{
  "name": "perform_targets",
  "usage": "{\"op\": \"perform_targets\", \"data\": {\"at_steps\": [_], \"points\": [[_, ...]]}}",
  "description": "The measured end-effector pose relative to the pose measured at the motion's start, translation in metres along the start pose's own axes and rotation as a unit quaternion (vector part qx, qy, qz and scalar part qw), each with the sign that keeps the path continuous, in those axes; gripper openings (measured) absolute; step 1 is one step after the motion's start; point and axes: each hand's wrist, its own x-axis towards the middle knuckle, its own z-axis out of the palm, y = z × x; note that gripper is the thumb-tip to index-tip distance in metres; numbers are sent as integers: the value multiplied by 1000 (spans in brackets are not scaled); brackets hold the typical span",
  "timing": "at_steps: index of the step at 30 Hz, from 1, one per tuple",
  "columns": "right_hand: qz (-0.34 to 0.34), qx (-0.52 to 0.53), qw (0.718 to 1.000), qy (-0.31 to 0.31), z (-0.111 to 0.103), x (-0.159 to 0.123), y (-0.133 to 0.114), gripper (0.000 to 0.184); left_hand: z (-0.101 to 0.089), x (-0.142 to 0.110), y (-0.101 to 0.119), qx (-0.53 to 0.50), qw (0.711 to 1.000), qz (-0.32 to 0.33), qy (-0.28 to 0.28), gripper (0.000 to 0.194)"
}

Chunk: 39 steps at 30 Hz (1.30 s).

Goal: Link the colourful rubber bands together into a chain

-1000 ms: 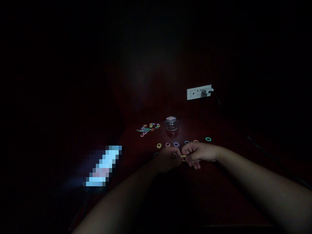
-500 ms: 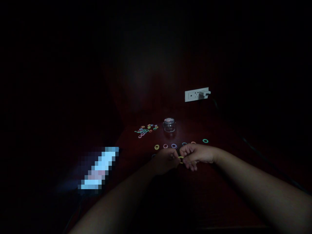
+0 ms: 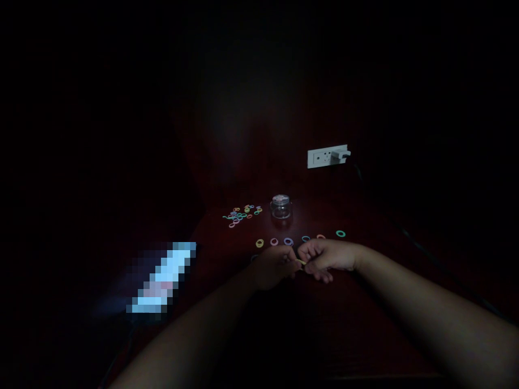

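A: In the head view, what is being held by the left hand (image 3: 273, 267)?
B: A small yellow band (image 3: 301, 262) is pinched at one side between its thumb and fingers; the other side is gripped by the fingertips of the right hand (image 3: 334, 255), so that the band is held between the two hands, just above the dark red table (image 3: 316, 329).
A: And how are the right hand's other fingers placed?
B: Some are curled and some are loosely extended below the band; finer detail is lost in the dimness.
A: What is seen just beyond the hands?
B: A spaced row is formed by a yellow ring (image 3: 260, 246), a pink ring (image 3: 271, 242), a purple ring (image 3: 285, 241), a blue ring (image 3: 306, 236), an orange ring (image 3: 321, 235) and a green ring (image 3: 338, 233); the orange one is partly hidden by the right hand.
A: And farther off?
B: A lidded clear jar (image 3: 281, 208) is seen standing upright; to its left, a loose cluster of coloured bands (image 3: 239, 216) is spread; a plug (image 3: 339, 155) is fitted in a white wall socket (image 3: 318, 158); at left, a bright pixelated screen (image 3: 166, 278) is seen.
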Motion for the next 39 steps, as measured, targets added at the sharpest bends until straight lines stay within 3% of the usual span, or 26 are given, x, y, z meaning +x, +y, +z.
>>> {"op": "perform_targets", "data": {"at_steps": [8,18,30,39], "points": [[9,-28,1000,6,4,-3,-8,16,2,4,-5,-36,999,-21,29,20],[4,-18,999,36,3,-2,-4,30,3,1,-3,-31,999,-22,24,23],[5,-75,997,11,0,-3,-5,8,4,2,-3,-28,999,-18,38,23],[6,-58,998,-4,0,-3,-5,9,2,3,-5,-46,997,-22,57,22]]}}
